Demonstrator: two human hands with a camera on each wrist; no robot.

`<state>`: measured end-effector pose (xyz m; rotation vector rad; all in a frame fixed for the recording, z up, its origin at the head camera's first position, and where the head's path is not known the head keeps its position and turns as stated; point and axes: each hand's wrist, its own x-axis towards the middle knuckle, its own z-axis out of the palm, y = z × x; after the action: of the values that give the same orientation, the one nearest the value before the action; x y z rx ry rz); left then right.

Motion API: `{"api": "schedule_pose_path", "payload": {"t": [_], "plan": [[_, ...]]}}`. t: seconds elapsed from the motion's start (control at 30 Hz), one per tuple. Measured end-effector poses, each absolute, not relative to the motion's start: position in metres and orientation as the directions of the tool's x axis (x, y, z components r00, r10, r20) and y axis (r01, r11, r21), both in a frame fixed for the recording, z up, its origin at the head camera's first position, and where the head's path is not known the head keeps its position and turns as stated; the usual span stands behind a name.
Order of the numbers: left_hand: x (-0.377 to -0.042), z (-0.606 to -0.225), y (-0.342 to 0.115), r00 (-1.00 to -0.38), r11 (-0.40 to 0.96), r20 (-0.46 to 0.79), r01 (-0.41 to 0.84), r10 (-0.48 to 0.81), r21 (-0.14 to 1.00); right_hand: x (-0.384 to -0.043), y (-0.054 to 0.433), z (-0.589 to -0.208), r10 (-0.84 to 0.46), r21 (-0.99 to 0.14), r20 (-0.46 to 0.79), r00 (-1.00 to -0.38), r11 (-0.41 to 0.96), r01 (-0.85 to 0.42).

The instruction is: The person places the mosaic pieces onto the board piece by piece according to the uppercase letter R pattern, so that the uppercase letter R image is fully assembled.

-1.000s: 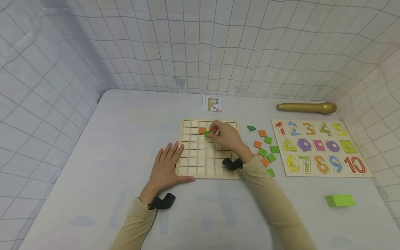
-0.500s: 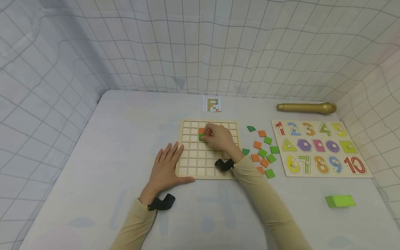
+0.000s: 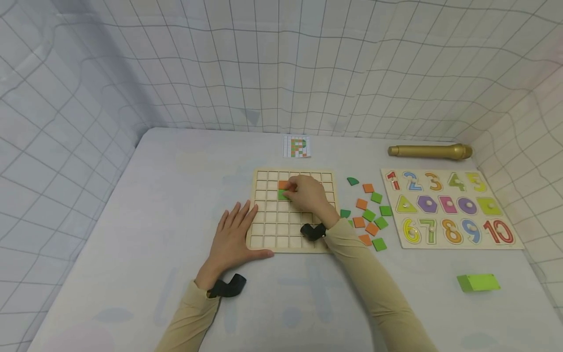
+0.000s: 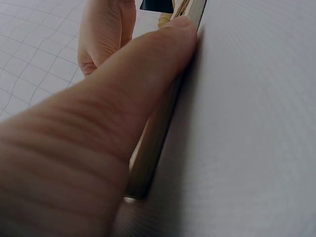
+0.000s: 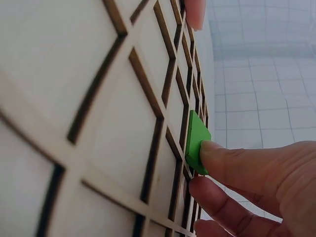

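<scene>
A light wooden grid board [image 3: 270,230] lies on the table before me. At its lower left corner my left hand [image 3: 233,239] rests with fingers spread, the thumb along the front edge. The left wrist view has that thumb [image 4: 148,54] against the board's side. My right hand [image 3: 308,195] pinches a green square tile [image 5: 197,138] over a cell; in the right wrist view the tile stands slightly tilted against the grid, the thumb on its face. Directly beyond it an orange tile [image 3: 282,185] sits in a cell, partly covered by the fingers.
Several loose orange and green tiles [image 3: 368,215] lie right of the board. Farther right is a number puzzle board [image 3: 448,210], with a gold microphone [image 3: 428,151] behind it and a green block [image 3: 478,282] in front. A small pattern card [image 3: 296,146] lies beyond the grid.
My right hand has carried the green tile left and slightly nearer, to the cell just in front of the orange tile. The left hand has stayed in place.
</scene>
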<state>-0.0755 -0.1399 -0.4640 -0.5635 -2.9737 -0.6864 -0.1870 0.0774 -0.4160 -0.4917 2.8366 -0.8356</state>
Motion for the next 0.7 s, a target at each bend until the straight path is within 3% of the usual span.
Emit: {"api": "schedule_pose_path", "payload": {"t": [0.7], "plan": [[-0.075, -0.4632, -0.1391, -0.929, 0.831, 0.144, 0.368, 0.34, 0.418, -0.186, 0.0821, -0.4153, -0.38, -0.53, -0.064, -0.923, 0.796, -0.291]]}}
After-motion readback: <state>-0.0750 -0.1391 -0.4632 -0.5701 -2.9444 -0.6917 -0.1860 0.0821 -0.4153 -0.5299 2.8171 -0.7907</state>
